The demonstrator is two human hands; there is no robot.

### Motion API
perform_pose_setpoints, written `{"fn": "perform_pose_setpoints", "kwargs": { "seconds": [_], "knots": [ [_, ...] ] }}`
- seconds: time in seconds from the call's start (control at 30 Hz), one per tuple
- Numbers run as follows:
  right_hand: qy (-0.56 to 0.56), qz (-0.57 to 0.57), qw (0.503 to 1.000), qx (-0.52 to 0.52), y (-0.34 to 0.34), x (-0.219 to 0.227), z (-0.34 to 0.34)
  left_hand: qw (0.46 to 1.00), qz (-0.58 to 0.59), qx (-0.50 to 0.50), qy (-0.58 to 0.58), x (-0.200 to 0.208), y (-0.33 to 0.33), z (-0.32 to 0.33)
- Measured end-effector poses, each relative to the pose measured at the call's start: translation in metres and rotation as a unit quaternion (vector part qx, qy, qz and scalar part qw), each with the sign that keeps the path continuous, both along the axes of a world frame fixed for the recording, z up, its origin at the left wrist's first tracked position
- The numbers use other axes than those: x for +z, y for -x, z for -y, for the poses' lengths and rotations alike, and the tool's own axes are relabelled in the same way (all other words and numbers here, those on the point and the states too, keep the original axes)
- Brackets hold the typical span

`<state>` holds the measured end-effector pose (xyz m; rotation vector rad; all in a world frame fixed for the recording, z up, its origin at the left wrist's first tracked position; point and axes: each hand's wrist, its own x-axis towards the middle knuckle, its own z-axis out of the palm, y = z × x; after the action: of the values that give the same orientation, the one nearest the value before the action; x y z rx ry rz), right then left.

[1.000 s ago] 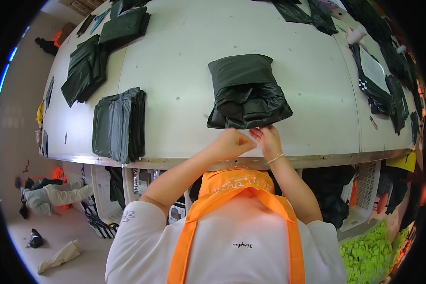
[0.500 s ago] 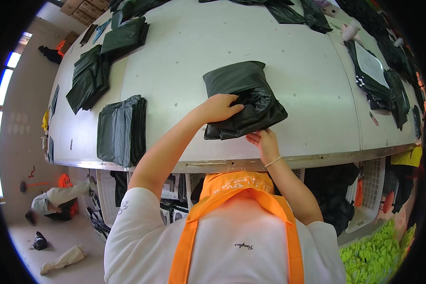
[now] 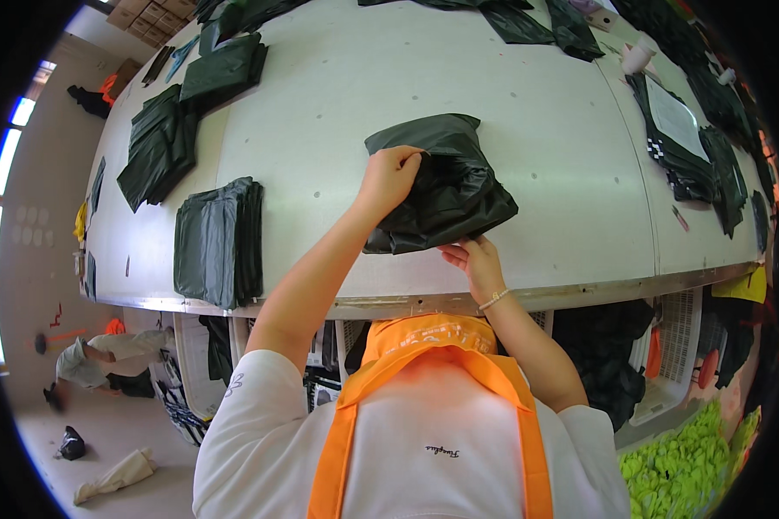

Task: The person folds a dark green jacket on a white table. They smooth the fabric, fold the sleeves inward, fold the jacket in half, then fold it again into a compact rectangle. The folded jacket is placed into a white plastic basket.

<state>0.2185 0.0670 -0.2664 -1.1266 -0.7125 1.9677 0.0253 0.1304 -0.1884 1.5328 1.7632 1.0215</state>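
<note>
A folded piece of shiny dark green fabric [image 3: 441, 138] lies rumpled on the white table [image 3: 320, 112] in front of me. It looks like coated cloth, and a loose, creased flap covers its nearer half. My left hand [image 3: 393, 176] pinches the upper layer at the left side, fingers closed. At the near edge, my right hand [image 3: 476, 261] grips the cloth from below, its thumb side partly hidden under the fabric. To the left stands a neat stack of folded dark green pieces [image 3: 216, 242].
More folded dark green bundles [image 3: 157, 147] lie at the far left. At the right are dark pieces with a white sheet [image 3: 679, 119] and a small pen-like object [image 3: 680, 218]. White plastic baskets [image 3: 675, 355] sit beneath the table edge. Another person [image 3: 104, 359] is at the lower left.
My left hand has moved up and slightly left, pulling the upper layer with its fingers now closed. My right hand stays at the near edge.
</note>
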Motion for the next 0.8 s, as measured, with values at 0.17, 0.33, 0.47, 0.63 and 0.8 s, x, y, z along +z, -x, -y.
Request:
{"fn": "perform_pose_setpoints", "kwargs": {
  "seconds": [0.17, 0.33, 0.47, 0.63, 0.8],
  "knots": [
    [0.004, 0.004, 1.000, -0.003, -0.001, -0.011, 0.002, 0.938, -0.200, -0.266, 0.098, 0.018, -0.017, 0.021],
    [0.027, 0.003, 0.999, -0.033, 0.002, -0.011, 0.007, 0.881, -0.421, -0.215, -0.032, 0.000, -0.043, 0.067],
    [0.032, -0.003, 0.999, -0.034, 0.004, -0.016, 0.010, 0.850, -0.484, -0.178, -0.110, -0.024, -0.048, 0.081],
    [0.059, -0.002, 0.997, -0.053, 0.008, -0.024, 0.020, 0.855, -0.468, -0.169, -0.146, -0.047, -0.049, 0.100],
    [0.010, 0.057, 0.997, -0.058, 0.016, -0.029, 0.027, 0.823, -0.519, -0.162, -0.163, -0.082, -0.043, 0.100]
  ]
}}
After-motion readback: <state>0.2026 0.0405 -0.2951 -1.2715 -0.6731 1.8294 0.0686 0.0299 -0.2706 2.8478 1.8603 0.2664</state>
